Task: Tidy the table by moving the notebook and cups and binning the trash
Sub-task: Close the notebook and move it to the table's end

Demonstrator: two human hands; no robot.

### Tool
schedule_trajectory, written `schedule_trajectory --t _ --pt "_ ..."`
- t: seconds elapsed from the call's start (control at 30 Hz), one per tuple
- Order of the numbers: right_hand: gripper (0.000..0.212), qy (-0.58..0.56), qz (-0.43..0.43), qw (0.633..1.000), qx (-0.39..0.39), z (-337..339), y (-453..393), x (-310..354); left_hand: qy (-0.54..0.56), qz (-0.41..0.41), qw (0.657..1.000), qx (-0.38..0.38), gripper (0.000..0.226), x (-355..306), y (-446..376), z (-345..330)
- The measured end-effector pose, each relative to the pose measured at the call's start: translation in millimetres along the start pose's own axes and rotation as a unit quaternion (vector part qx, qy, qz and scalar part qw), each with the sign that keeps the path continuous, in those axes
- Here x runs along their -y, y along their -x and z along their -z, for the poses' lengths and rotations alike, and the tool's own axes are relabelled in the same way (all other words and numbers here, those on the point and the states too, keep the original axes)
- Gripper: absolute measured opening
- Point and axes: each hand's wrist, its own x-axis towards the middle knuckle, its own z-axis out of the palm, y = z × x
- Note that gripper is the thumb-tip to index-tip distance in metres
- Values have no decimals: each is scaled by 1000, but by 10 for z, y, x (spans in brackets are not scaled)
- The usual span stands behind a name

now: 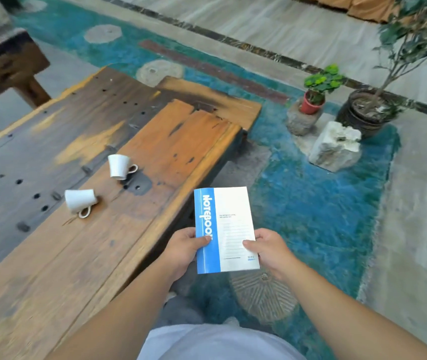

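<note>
Notebook (226, 229): blue and white, closed, held in the air off the near right edge of the table, over the blue floor; nothing supports it but the two hands.
Left hand (183, 249): closed on the notebook's blue spine side near the bottom, thumb on the cover, fingers hidden behind.
Right hand (269, 252): closed on the white side near the bottom corner, thumb on the cover.
Table (51, 255): long worn wooden planks, orange and dark, with small holes along the darker board.
Far cup (118, 166): white, upside down on the table, handle to the right.
Near cup (80, 200): white, lying on its side on the table, handle toward the camera.
Trash: none that can be made out in this view.
Risk, notebook: both grips sit low, so the top half is free; it could flop or slide out if one hand lets go early, and would land on the floor, not the table.
Risk, near cup: on its side it looks free to roll; a jolt to the boards when setting the notebook down might send it toward an edge.
Risk, plants (316, 92): pots and a rock (334, 146) stand just off the table's end, likely in the way of a careless step.
</note>
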Motion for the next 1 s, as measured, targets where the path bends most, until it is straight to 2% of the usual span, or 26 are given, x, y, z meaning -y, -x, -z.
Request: schedule_trajectory --t 0.23,0.4,0.57,0.7,0.8,1.0 --pt "6 7 -2 1000 -9 287 -688 415 -5 1 999 -34 10 -528 -685 -273" --pt "6 22 -10 1000 -19 394 -1443 919 3 7 998 -58 14 -1062 -1383 -317" --pt "4 103 -24 994 -10 488 -2109 1460 3 30 997 -64 16 -1513 -1904 -311" --pt "11 220 -15 975 16 472 -2512 1896 47 52 993 -90 10 -1738 -2160 -258" --pt "13 289 3 956 43 393 -2847 2170 92 67 986 -123 14 -1853 -2333 -217" --pt "33 402 49 906 121 216 -3710 2652 214 64 953 -207 19 -2051 -2753 -239"
